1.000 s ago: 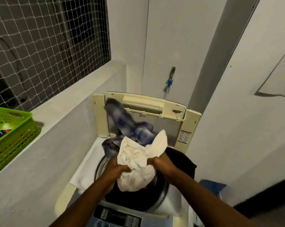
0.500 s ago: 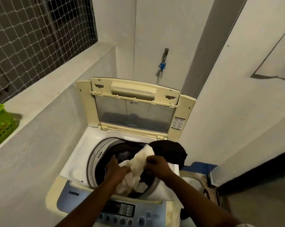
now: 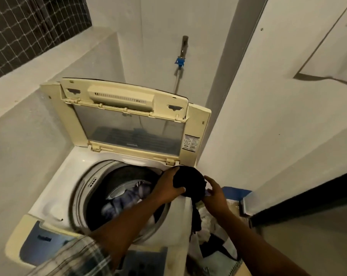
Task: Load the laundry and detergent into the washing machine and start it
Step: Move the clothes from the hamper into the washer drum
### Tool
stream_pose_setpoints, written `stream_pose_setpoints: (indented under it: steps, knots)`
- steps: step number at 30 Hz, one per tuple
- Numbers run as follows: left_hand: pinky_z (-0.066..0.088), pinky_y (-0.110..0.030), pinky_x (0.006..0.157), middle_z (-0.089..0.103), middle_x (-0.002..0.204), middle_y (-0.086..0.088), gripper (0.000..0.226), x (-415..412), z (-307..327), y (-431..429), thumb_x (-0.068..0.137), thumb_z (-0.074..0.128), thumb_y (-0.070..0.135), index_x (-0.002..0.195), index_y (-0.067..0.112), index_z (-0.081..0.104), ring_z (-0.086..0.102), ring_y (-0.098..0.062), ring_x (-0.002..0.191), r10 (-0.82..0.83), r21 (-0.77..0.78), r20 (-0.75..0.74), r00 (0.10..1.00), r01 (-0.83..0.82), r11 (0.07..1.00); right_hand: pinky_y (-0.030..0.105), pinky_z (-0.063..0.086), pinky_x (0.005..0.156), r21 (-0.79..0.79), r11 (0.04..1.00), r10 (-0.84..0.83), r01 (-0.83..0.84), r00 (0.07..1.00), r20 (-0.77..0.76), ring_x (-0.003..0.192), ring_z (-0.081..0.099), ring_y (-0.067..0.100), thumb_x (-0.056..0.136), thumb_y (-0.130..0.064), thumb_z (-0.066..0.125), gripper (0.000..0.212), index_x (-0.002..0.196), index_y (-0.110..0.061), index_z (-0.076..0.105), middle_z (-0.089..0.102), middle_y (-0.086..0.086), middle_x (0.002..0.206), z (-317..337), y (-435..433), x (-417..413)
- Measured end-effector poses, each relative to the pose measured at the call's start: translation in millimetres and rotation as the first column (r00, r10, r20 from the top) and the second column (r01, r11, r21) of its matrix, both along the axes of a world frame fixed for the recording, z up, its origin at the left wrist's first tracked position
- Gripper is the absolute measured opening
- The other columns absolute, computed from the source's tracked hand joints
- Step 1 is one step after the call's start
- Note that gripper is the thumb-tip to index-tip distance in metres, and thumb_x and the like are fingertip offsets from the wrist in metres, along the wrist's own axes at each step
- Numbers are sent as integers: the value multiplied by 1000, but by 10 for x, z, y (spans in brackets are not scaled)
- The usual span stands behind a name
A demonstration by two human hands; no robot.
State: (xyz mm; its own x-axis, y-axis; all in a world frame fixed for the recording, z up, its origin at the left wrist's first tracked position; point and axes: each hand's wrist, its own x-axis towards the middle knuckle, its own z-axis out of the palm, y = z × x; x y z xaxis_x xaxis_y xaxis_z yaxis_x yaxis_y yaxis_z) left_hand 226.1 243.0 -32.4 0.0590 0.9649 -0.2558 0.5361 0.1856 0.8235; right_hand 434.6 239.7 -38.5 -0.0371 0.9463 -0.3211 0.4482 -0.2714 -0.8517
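**Hands shift from white cloth to dark garment at washer's rim**

Both hands have left the white cloth they were pushing into the drum half a second ago and now meet at a black garment heaped on the right rear corner of the washing machine. The top-loader sits wedged in a corner, plastered walls close on its left and right, with open room only toward the person. Its cream lid stands raised against the back wall, leaving the round drum opening fully clear. Blue checked and white laundry already lies inside the drum. To the right of the machine, well below its top edge, more clothes sit piled, a dark strip of the black garment trailing down the machine's side toward them. The left hand curls over the garment's near side, fingers closed on the fabric. The right hand is half open, fingertips touching the garment's right edge. A blue-handled tap juts from the wall behind.
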Motion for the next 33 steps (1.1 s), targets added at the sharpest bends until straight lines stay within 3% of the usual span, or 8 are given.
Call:
stream_pose_setpoints:
  steps: [6,8,10,13,18,22,27,33]
  knots:
    - [41,-24,99,64,133,-11,56,241,-247,10,85,78,32,136,14,62,61,-28,123,108,-31,-112,988,-112,993,44,47,114,-83,988,138,-132,988,72,116,57,10,94,7,62,62,150,-15,49,55,-1,138,-291,119,-107]
    - [37,-20,82,69,116,-14,32,227,-229,-28,91,73,26,116,7,71,65,-29,109,139,0,-117,983,-140,990,32,47,110,-35,995,95,-91,990,102,101,55,7,98,0,66,38,136,-1,59,64,6,121,-309,157,-206]
    - [37,-19,79,72,109,-14,21,187,-119,-78,94,68,21,108,5,74,66,-26,101,129,34,-89,988,-127,991,11,45,94,18,994,103,-105,989,109,97,58,-5,97,-14,71,31,125,-20,60,63,-18,113,-164,104,-284]
    - [45,-25,87,70,103,-5,18,106,193,-193,95,68,21,107,9,75,62,-15,93,58,119,-29,998,-55,991,15,43,96,55,990,123,-129,987,103,102,55,-9,93,-25,77,41,125,-29,53,56,-27,115,-127,-18,-251]
    - [59,-27,91,78,106,-2,13,-159,1032,-371,95,70,14,103,20,78,74,-18,102,126,45,473,872,-167,985,32,46,94,39,995,83,-90,982,169,110,58,21,84,-18,82,48,123,-27,56,60,3,118,-597,-198,-104]
    - [62,-31,75,78,101,-9,17,-705,1671,-424,89,67,7,99,13,79,76,-21,95,166,-59,813,558,-204,977,-4,41,77,-77,997,26,-16,991,131,110,61,21,97,7,62,37,130,-9,57,61,7,121,-252,-498,-193]
    - [57,-47,99,74,121,-16,32,-1394,1815,-499,89,67,15,119,5,70,69,-32,117,191,-53,832,522,-267,962,42,58,77,-106,970,-226,218,972,-68,99,67,30,110,-18,47,18,121,-11,59,69,18,118,320,-542,-270]
    - [55,-46,99,76,106,-11,15,-1832,1364,-716,96,64,5,105,11,74,71,-30,108,305,-120,714,631,-319,940,33,50,77,134,956,-228,260,950,-213,97,61,26,110,-20,43,20,116,-6,57,64,11,103,1410,-519,-703]
